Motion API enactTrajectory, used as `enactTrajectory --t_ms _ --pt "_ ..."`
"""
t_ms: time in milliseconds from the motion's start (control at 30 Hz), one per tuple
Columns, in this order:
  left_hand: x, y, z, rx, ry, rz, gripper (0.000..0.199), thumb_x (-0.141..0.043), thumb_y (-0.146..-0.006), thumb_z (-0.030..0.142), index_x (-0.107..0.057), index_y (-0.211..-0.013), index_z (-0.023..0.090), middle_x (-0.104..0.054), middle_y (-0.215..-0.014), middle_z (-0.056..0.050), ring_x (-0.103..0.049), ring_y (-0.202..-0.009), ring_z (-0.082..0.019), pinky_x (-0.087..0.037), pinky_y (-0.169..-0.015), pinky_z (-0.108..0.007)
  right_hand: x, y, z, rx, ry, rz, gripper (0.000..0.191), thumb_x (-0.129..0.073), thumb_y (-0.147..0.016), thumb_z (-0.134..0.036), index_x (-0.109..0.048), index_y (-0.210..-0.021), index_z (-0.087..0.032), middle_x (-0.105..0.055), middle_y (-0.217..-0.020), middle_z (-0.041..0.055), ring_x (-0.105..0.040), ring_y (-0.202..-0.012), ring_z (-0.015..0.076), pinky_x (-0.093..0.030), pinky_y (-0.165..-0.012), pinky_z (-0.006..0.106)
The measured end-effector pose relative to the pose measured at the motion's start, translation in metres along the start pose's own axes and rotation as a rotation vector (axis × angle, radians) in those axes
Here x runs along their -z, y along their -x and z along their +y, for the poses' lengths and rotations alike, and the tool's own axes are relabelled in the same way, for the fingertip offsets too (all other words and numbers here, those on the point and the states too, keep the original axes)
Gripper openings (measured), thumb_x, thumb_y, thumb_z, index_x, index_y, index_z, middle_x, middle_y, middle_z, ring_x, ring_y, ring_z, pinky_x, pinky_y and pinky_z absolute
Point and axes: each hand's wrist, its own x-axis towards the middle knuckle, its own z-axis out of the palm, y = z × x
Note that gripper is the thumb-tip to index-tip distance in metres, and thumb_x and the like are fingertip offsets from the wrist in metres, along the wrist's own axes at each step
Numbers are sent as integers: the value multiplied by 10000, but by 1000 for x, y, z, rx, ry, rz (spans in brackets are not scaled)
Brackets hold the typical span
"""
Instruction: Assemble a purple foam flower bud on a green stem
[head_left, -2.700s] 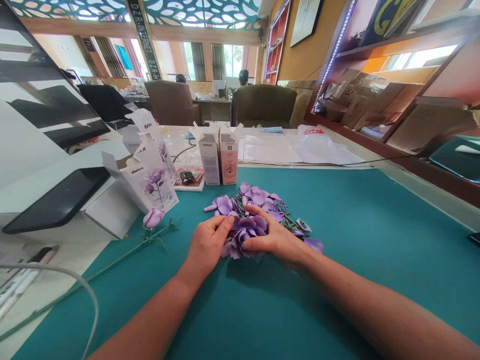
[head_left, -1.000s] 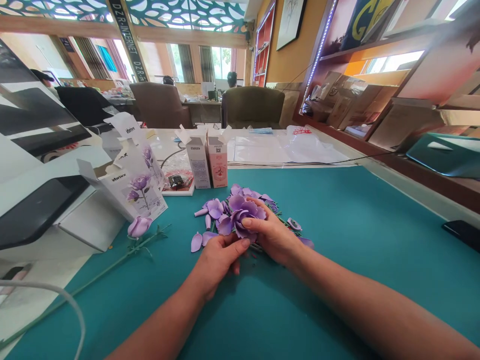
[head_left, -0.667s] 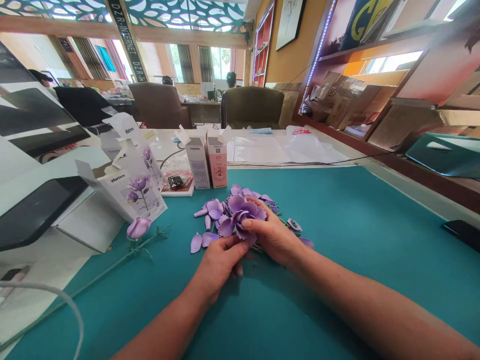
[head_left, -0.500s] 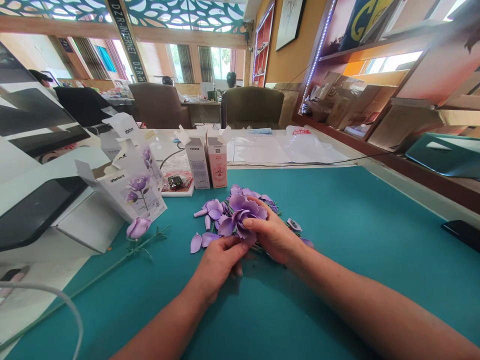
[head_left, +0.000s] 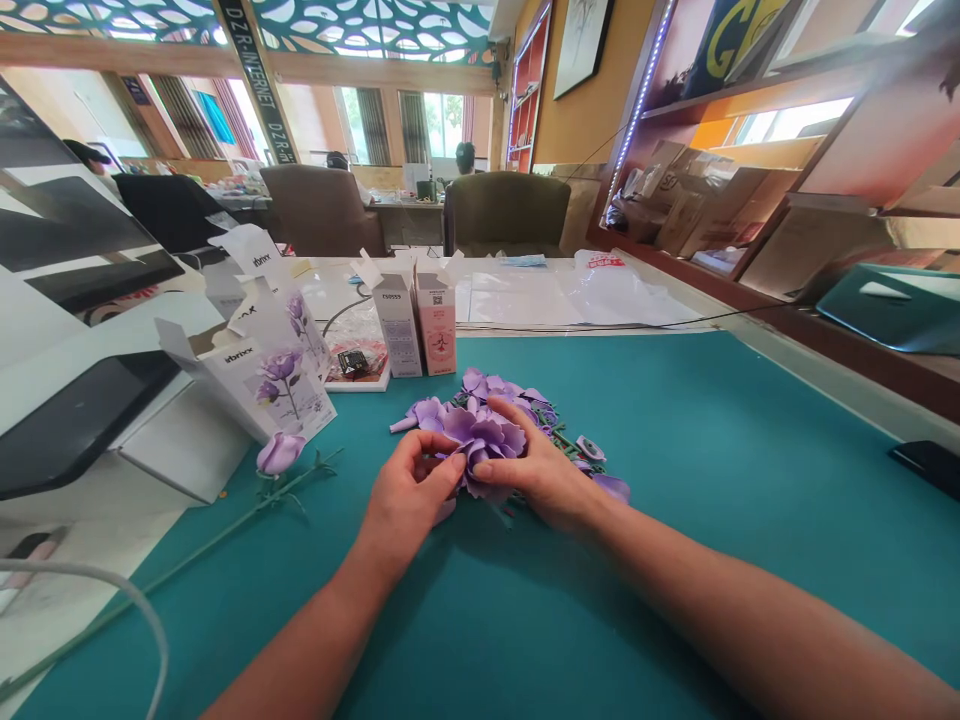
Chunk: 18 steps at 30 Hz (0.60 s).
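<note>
Between my two hands is a purple toy flower [head_left: 491,440] with ruffled petals, above the teal mat. My right hand [head_left: 536,465] wraps round its right side, thumb on the front petals. The fingers and thumb of my left hand [head_left: 416,480] pinch a petal at the flower's left edge. Behind it lies a pile of loose purple petals [head_left: 480,383] and green stem parts, partly hidden by the flower and my hands. A loose petal [head_left: 613,488] and a small round lilac piece [head_left: 590,448] lie to the right of my right hand.
A finished lilac rosebud [head_left: 280,454] on a long green stem lies at left, beside an open flower-print box [head_left: 262,385]. Two small boxes [head_left: 436,325] stand behind the pile. A black device [head_left: 926,468] sits at the right edge. People sit at far desks.
My left hand has shifted left and up from below the flower to its left edge. The flower has tipped, with its face turned more upward.
</note>
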Motion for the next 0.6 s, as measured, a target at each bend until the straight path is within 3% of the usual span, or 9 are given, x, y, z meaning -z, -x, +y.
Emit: enactTrajectory --t_ms 200,500,600 --pt "-3 1 0 -14 25 53 326 -719 -677 425 -578 -854 190 -618 -730 14 -570 -652 -136 -470 -589 -255 1 -1 3 13 20 -13 1029 -891 -520 -253 -409 -1429 -283 -669 -1052 32 -665 -847 201 -544 -811 380" --pt "-4 -3 -7 83 182 -33 458 -740 -692 501 -553 -976 195 -606 -798 15 -587 -639 -126 -437 -544 -232 3 -1 7 14 35 -38 1030 -893 -541 -272 -392 -1440 -302 -668 -1045 38 -671 -825 205 -550 -818 414" --pt "-3 0 -7 77 187 -37 454 -743 -712 482 -562 -1011 193 -618 -838 5 -600 -688 -126 -455 -592 -234 2 -2 7 -1 60 -31 1039 -885 -558 -264 -359 -1454 -294 -665 -1043 43 -667 -807 199 -543 -820 423"
